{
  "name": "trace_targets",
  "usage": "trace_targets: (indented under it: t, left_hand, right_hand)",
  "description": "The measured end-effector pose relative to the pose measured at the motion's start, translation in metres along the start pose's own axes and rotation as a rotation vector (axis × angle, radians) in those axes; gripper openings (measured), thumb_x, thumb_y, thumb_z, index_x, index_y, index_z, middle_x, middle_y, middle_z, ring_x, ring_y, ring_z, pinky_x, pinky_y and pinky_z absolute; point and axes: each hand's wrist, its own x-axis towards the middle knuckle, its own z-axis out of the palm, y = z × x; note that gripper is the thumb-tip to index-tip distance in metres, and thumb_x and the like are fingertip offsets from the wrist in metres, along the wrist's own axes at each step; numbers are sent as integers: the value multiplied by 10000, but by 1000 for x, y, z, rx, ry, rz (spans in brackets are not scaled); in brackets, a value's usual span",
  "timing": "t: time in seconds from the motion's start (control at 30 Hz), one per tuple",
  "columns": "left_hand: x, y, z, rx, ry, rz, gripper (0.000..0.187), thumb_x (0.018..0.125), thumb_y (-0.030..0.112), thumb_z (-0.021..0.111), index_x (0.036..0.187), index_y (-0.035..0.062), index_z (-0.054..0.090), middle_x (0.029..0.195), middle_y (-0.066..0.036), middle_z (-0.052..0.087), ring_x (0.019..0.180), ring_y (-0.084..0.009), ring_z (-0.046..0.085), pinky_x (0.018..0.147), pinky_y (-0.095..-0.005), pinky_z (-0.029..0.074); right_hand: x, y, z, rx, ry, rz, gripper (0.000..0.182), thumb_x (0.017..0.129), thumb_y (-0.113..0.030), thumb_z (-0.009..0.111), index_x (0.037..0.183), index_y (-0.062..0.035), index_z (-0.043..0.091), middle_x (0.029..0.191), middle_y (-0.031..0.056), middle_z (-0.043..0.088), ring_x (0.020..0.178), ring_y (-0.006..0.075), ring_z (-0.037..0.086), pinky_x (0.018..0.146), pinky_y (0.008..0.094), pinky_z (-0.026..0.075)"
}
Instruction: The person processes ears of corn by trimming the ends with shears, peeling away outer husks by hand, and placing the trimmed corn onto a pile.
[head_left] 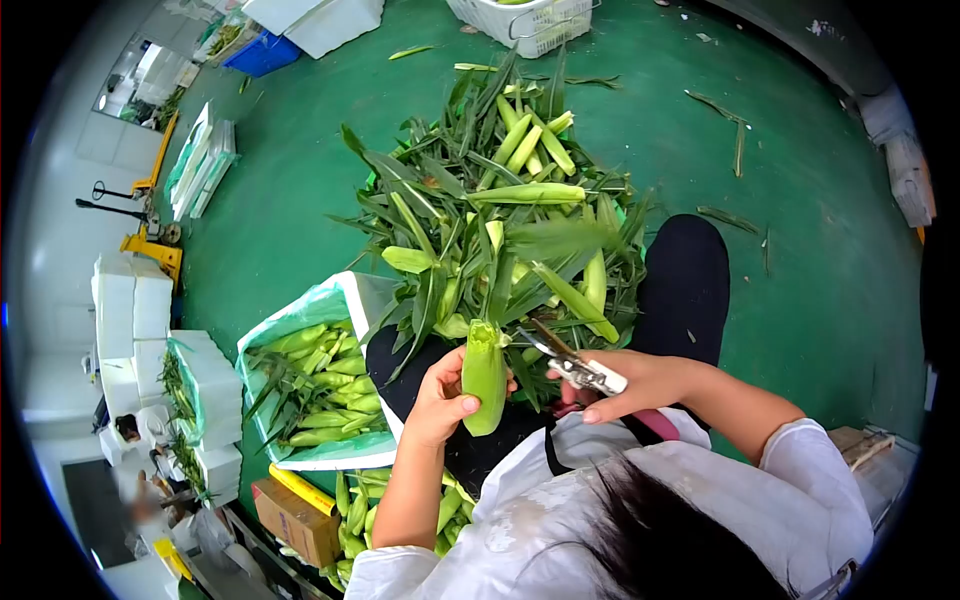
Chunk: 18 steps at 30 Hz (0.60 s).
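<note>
Corn ear (484,375) sits upright in the left hand (440,400), cut end up, over the person's lap, just in front of the husk pile (500,220). Held vertical, probably so the top is exposed to the blades. Left hand is wrapped around the lower half of the ear, fingers curled, thumb across the front: a firm hold.

Right hand (640,385) is closed on the shears (575,365), blades pointing at the top of the ear, tips just beside it. I can't tell whether they touch. Blades look slightly parted.

Left of the ear: a foam box lined with green plastic (300,330), full of trimmed ears laid roughly parallel. More ears (355,510) lie below that box, next to a cardboard carton (295,520). The husk pile lies on the green floor (780,170), beyond the ear. A white basket (525,22) stands past the pile.
</note>
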Motion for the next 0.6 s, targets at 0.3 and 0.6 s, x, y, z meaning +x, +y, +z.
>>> trace_targets:
  t: [0.3, 0.6]
  left_hand:
    - [6, -12, 1, 25, -93, -35, 686, 732, 366, 830, 1226, -45, 589, 1126, -153, 622, 1010, -283, 644, 935, -385, 497]
    - [8, 8, 29, 951, 157, 514, 543, 659, 74, 819, 1179, 49, 664, 1162, -131, 587, 1080, -282, 577, 953, -365, 447]
  right_hand:
    - [5, -12, 11, 273, 300, 51, 269, 825, -102, 762, 1027, -46, 593, 823, 29, 632, 706, 109, 631, 603, 251, 519]
    - [5, -42, 38, 276, 455, -92, 335, 883, -156, 721, 1138, -15, 554, 820, 43, 612, 617, 69, 552, 484, 227, 464]
